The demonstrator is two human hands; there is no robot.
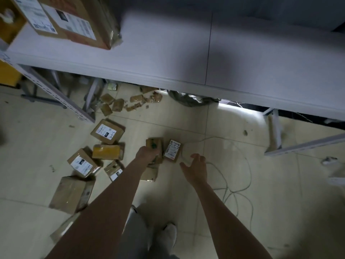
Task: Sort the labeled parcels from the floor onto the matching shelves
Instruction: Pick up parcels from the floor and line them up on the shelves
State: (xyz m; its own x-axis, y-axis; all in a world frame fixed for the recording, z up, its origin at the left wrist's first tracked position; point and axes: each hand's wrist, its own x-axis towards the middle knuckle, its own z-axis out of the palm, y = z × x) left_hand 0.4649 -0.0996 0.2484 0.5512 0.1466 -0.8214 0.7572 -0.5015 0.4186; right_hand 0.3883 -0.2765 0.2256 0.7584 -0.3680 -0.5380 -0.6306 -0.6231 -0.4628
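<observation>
1. Shelf point(168, 58) spans the top of view. Taped boxes point(74, 21) sit at its left end, cut off by the frame.
2. Floor point(261, 230) below is dim. We see several loose parcels point(82, 163) scattered left of the arms, out from the shelf's front edge.
3. Left hand point(147, 153) grips a small brown parcel point(154, 143) with a green mark on top. Its fingers curl round the parcel and are mostly hidden.
4. Right hand point(196, 165) holds nothing, fingers spread wide, palm down.
5. Labelled parcel point(172, 150) lies on the floor just right of the held one, between the two hands. Its long axis points toward the shelf, slightly tilted. It sits just left of the right hand, apart from it, so we judge the free right hand best placed for the next grab.
6. Cable point(240, 184) loops on the floor right of that hand.
7. Handwriting on the label is too blurred to read for sure. We can't tell whether the two parcels touch.
</observation>
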